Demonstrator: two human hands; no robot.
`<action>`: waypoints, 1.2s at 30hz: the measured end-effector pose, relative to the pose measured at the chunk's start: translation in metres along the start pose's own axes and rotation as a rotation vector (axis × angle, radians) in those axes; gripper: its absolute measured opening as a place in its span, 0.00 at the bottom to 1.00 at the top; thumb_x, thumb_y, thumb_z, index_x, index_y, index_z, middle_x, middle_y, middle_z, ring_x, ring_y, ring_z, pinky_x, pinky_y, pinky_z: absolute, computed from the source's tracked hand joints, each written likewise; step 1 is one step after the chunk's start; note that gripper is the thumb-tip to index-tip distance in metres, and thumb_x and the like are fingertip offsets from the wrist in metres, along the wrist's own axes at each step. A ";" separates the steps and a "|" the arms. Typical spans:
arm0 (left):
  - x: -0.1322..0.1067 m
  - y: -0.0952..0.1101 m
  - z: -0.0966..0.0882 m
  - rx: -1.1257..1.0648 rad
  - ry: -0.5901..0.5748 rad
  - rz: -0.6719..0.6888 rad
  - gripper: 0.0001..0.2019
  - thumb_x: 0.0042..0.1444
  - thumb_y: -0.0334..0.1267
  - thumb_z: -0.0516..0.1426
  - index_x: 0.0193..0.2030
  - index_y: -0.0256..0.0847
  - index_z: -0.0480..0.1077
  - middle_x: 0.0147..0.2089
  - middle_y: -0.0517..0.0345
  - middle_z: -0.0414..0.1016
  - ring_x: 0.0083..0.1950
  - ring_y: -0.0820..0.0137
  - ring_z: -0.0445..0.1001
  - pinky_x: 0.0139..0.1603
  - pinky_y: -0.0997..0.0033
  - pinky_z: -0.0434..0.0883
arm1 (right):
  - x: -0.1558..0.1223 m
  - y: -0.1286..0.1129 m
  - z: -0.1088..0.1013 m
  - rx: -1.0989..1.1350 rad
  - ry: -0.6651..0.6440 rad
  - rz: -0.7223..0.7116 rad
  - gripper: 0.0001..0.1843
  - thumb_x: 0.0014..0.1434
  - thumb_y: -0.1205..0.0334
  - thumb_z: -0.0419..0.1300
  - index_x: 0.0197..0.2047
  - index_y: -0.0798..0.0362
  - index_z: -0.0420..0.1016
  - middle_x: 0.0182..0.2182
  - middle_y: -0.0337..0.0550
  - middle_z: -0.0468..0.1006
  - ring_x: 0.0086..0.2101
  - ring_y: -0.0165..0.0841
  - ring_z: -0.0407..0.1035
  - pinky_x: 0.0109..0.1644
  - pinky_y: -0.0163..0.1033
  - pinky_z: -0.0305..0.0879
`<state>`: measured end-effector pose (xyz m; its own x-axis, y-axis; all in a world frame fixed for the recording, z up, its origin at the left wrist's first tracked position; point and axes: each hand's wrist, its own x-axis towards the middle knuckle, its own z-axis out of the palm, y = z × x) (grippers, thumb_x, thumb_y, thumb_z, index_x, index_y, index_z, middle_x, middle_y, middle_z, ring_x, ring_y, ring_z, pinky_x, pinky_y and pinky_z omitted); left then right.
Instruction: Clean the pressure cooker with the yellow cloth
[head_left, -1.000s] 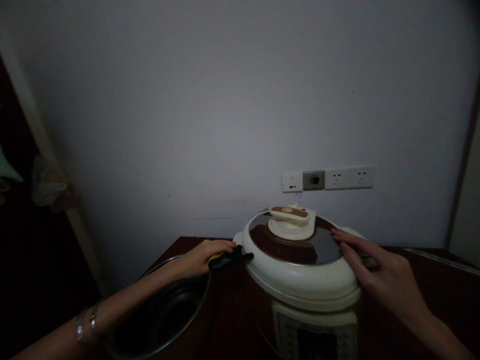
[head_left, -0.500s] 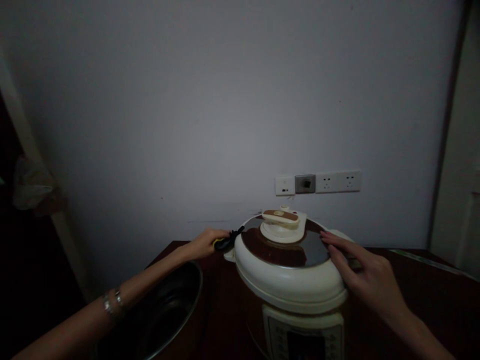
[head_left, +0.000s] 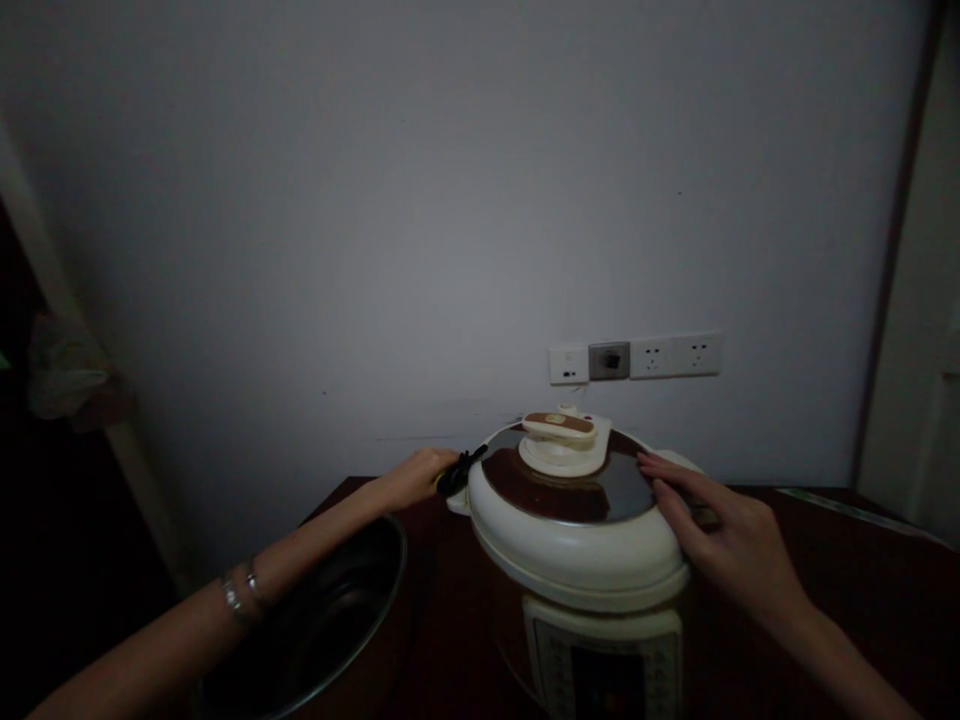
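A white electric pressure cooker [head_left: 577, 555] stands with its lid on, a brown-topped handle [head_left: 559, 427] at the lid's centre. At its left side my left hand [head_left: 418, 477] is closed around a black bundled cord [head_left: 455, 474] with a bit of yellow on it. The cord's tip reaches the lid's left edge. Flat fingers of my right hand [head_left: 720, 515] touch the right part of the shiny lid, the thumb apart from them. Below my left forearm sits an open metal pot [head_left: 401, 575], its inside dark.
Wall sockets [head_left: 675, 355] and a grey switch plate [head_left: 609, 361] are behind the cooker. Everything stands on a dark red table [head_left: 442, 590] against a pale wall. A plastic bag [head_left: 67, 375] hangs at far left. A pale strip [head_left: 855, 510] lies at the table's back right.
My left hand, still on the cord, has shifted slightly right. The right hand stays on the lid. The whole view has moved very slightly.
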<state>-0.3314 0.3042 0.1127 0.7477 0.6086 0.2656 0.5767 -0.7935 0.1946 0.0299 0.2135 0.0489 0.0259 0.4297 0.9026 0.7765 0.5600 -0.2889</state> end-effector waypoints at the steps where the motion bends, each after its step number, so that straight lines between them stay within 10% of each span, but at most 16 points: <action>1: -0.002 0.000 0.000 -0.010 -0.002 -0.005 0.08 0.55 0.27 0.51 0.37 0.36 0.71 0.34 0.56 0.75 0.34 0.71 0.71 0.35 0.75 0.64 | 0.000 0.000 0.000 0.001 0.000 -0.001 0.13 0.59 0.57 0.54 0.43 0.50 0.76 0.43 0.44 0.80 0.41 0.39 0.76 0.49 0.44 0.72; 13: -0.048 0.039 -0.034 -0.211 -0.176 -0.077 0.15 0.50 0.28 0.53 0.44 0.37 0.74 0.36 0.59 0.77 0.35 0.72 0.71 0.35 0.77 0.65 | -0.003 0.005 0.004 0.007 0.002 0.011 0.14 0.59 0.56 0.54 0.44 0.50 0.75 0.44 0.44 0.79 0.41 0.39 0.76 0.46 0.43 0.73; 19: -0.020 0.002 -0.026 -0.187 0.206 -0.252 0.30 0.41 0.22 0.50 0.54 0.38 0.68 0.51 0.53 0.75 0.49 0.66 0.71 0.50 0.68 0.66 | -0.004 0.004 0.002 0.005 0.001 0.024 0.14 0.59 0.56 0.54 0.44 0.50 0.75 0.44 0.43 0.79 0.40 0.39 0.76 0.44 0.42 0.74; 26: 0.000 -0.005 0.005 -0.186 0.076 -0.099 0.30 0.44 0.21 0.51 0.57 0.38 0.65 0.53 0.50 0.73 0.50 0.65 0.71 0.51 0.65 0.66 | -0.002 0.003 0.001 0.010 -0.003 0.012 0.13 0.59 0.56 0.54 0.43 0.50 0.75 0.43 0.43 0.80 0.40 0.40 0.76 0.46 0.44 0.73; 36: -0.049 0.037 -0.016 -0.239 -0.025 -0.121 0.25 0.48 0.25 0.52 0.55 0.40 0.68 0.48 0.55 0.77 0.45 0.67 0.73 0.46 0.70 0.68 | -0.005 0.006 0.002 -0.013 -0.011 0.029 0.15 0.59 0.54 0.53 0.44 0.50 0.75 0.45 0.43 0.79 0.40 0.41 0.76 0.44 0.44 0.74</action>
<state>-0.3516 0.2451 0.1219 0.6877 0.6968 0.2039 0.5706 -0.6924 0.4416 0.0329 0.2162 0.0420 0.0415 0.4536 0.8902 0.7836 0.5380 -0.3106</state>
